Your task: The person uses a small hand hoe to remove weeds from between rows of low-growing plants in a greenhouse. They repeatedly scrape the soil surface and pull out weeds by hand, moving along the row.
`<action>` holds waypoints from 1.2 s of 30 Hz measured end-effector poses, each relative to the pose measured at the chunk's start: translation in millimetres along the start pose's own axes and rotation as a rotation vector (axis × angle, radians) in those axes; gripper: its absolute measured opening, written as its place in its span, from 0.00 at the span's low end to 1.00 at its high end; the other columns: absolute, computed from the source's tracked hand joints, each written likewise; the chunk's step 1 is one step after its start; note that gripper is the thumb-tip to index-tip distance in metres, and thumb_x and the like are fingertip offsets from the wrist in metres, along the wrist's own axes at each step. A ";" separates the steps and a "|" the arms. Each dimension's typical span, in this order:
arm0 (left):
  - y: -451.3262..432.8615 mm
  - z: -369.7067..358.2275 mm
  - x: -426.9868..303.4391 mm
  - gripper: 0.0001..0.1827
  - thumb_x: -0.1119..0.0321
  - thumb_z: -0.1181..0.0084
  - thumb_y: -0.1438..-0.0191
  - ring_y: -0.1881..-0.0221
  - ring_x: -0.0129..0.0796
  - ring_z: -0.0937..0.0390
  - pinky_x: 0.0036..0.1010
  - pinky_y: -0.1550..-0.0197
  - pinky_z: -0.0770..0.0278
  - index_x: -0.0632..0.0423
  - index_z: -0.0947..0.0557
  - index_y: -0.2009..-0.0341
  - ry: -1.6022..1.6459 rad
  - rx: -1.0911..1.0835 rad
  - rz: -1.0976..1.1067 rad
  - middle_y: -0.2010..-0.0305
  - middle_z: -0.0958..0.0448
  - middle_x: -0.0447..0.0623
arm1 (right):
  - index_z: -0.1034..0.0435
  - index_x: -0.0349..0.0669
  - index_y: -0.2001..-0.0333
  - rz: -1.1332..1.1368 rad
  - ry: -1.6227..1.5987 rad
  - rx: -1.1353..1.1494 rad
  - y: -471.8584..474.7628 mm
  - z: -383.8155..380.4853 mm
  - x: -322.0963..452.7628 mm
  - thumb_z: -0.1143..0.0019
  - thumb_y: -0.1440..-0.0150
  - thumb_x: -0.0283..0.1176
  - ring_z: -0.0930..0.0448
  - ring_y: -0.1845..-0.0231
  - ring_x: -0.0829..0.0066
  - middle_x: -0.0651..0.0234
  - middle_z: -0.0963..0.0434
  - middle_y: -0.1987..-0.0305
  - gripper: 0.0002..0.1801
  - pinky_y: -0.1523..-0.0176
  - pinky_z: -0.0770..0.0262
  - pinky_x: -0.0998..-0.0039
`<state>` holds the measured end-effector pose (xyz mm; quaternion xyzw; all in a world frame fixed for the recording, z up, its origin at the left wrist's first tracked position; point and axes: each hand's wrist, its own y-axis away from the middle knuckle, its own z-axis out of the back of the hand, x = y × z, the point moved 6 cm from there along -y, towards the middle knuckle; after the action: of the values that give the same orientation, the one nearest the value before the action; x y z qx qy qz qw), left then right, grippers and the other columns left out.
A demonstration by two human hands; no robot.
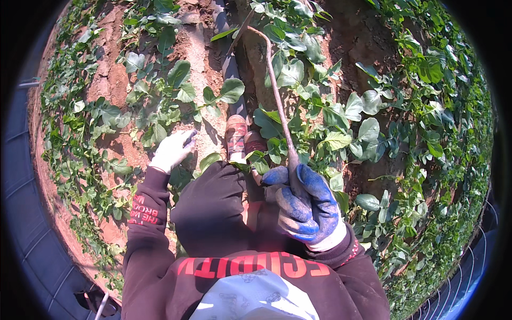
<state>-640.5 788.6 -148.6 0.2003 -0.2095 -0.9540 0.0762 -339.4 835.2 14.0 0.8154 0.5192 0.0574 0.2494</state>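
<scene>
My right hand (310, 206), in a blue-coated work glove, grips the handle of a hand hoe (276, 86). Its thin metal neck rises away from me and bends back sharply at the top, where a narrow blade (241, 33) slants down over the furrow. At the left, my left hand (173, 151) wears a mostly white glove. It hovers by leafy green plants (154, 136) and bare soil, fingers partly bent, with nothing visible in it; its palm side is largely hidden. Between the hands are my bent knee (210, 208) and my shoes (236, 136).
A dark hose (230, 72) runs along the furrow ahead of my shoes. Dense rows of leafy plants (432, 120) stand to the right, with more at the far left. Dark sheeting with ribs (24, 160) borders the left side; thin hoops (460, 276) line the lower right.
</scene>
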 end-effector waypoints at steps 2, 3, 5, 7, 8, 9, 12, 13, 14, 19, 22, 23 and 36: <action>-0.4 14.8 -24.5 0.18 0.57 0.47 0.45 0.58 0.50 0.25 0.37 0.55 0.28 0.52 0.21 0.52 0.033 -0.065 -0.116 0.60 0.24 0.55 | 0.39 0.24 0.46 -0.003 -0.047 -0.165 2.3 3.0 2.8 0.66 0.32 0.39 0.40 0.91 0.84 0.72 0.38 0.86 0.25 0.86 0.43 0.81; 3.8 29.2 -37.5 0.17 0.58 0.45 0.45 0.59 0.49 0.25 0.36 0.56 0.28 0.52 0.20 0.54 0.030 -0.105 -0.171 0.61 0.24 0.55 | 0.39 0.24 0.45 0.011 -0.060 -0.070 3.7 -1.1 6.6 0.66 0.32 0.39 0.41 0.91 0.83 0.72 0.38 0.86 0.25 0.86 0.44 0.81; 8.5 67.7 -77.0 0.12 0.60 0.44 0.46 0.61 0.48 0.24 0.34 0.59 0.26 0.55 0.19 0.62 0.047 -0.085 -0.223 0.61 0.23 0.53 | 0.40 0.24 0.45 0.051 -0.078 0.115 9.3 -2.6 18.4 0.67 0.32 0.40 0.42 0.92 0.83 0.72 0.39 0.87 0.26 0.87 0.44 0.82; 29.3 106.5 -111.7 0.12 0.60 0.44 0.47 0.61 0.47 0.24 0.35 0.58 0.27 0.55 0.19 0.63 0.067 -0.103 -0.215 0.61 0.23 0.52 | 0.41 0.25 0.43 0.141 -0.081 0.205 15.4 -0.4 34.4 0.68 0.32 0.43 0.45 0.94 0.83 0.72 0.41 0.87 0.29 0.89 0.47 0.82; 42.7 127.5 -136.4 0.13 0.61 0.43 0.47 0.60 0.47 0.25 0.36 0.56 0.28 0.55 0.19 0.63 -0.011 -0.162 -0.286 0.60 0.23 0.52 | 0.42 0.26 0.42 0.200 -0.044 0.233 20.1 1.9 45.7 0.68 0.32 0.43 0.45 0.94 0.83 0.72 0.41 0.87 0.28 0.89 0.47 0.82; 57.3 144.2 -160.9 0.13 0.61 0.43 0.47 0.58 0.48 0.25 0.37 0.55 0.28 0.55 0.19 0.62 -0.086 -0.222 -0.357 0.59 0.22 0.52 | 0.42 0.27 0.42 0.261 -0.004 0.259 23.9 8.3 58.3 0.68 0.32 0.43 0.44 0.94 0.84 0.73 0.42 0.87 0.28 0.89 0.47 0.81; 94.2 165.8 -217.6 0.16 0.61 0.41 0.49 0.55 0.48 0.25 0.40 0.52 0.29 0.54 0.20 0.57 -0.098 -0.217 -0.378 0.53 0.25 0.52 | 0.43 0.28 0.40 0.537 0.184 0.167 31.8 44.2 103.6 0.68 0.32 0.43 0.45 0.92 0.83 0.75 0.46 0.85 0.28 0.88 0.47 0.78; 101.8 163.8 -232.1 0.18 0.60 0.40 0.50 0.55 0.47 0.25 0.40 0.52 0.29 0.53 0.21 0.55 -0.090 -0.195 -0.420 0.51 0.26 0.51 | 0.40 0.30 0.43 0.619 0.281 0.000 36.9 61.7 119.3 0.66 0.33 0.43 0.47 0.92 0.86 0.77 0.46 0.85 0.27 0.88 0.51 0.80; 111.5 160.6 -246.1 0.19 0.60 0.40 0.50 0.54 0.47 0.25 0.40 0.51 0.29 0.52 0.21 0.54 -0.049 -0.203 -0.453 0.50 0.26 0.51 | 0.38 0.31 0.45 0.681 0.380 -0.192 33.8 82.2 136.1 0.64 0.33 0.45 0.47 0.91 0.87 0.78 0.45 0.85 0.26 0.88 0.52 0.83; 81.0 121.8 -244.5 0.20 0.60 0.43 0.48 0.52 0.45 0.27 0.37 0.49 0.31 0.54 0.23 0.51 -0.067 -0.145 -0.389 0.52 0.26 0.52 | 0.28 0.43 0.57 0.719 0.814 -0.749 28.5 164.2 229.0 0.57 0.35 0.44 0.44 0.89 0.90 0.81 0.38 0.83 0.17 0.86 0.50 0.85; 70.2 111.9 -231.4 0.21 0.60 0.46 0.46 0.52 0.44 0.28 0.36 0.48 0.32 0.55 0.25 0.50 -0.080 0.005 -0.275 0.52 0.27 0.53 | 0.27 0.48 0.60 0.553 1.059 -0.841 -2.9 172.4 281.7 0.55 0.38 0.39 0.40 0.88 0.87 0.79 0.36 0.83 0.11 0.85 0.46 0.82; 69.1 113.8 -233.3 0.21 0.60 0.46 0.46 0.52 0.44 0.28 0.37 0.48 0.32 0.55 0.25 0.50 -0.072 -0.008 -0.283 0.52 0.27 0.53 | 0.27 0.47 0.62 0.596 1.175 -0.808 -19.8 172.0 300.2 0.53 0.40 0.38 0.39 0.88 0.86 0.79 0.36 0.83 0.10 0.84 0.45 0.81; 41.4 112.9 -235.8 0.24 0.56 0.46 0.48 0.56 0.40 0.27 0.34 0.52 0.28 0.57 0.25 0.50 -0.119 0.011 -0.425 0.55 0.25 0.52 | 0.39 0.56 0.38 0.473 2.117 -1.464 -170.7 199.4 460.0 0.69 0.37 0.50 0.25 0.46 0.54 0.56 0.25 0.46 0.27 0.45 0.30 0.58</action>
<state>-470.6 847.1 45.8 0.1836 -0.1721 -0.9576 -0.1403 -199.8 1226.0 -314.9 0.1222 0.1561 0.9760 0.0895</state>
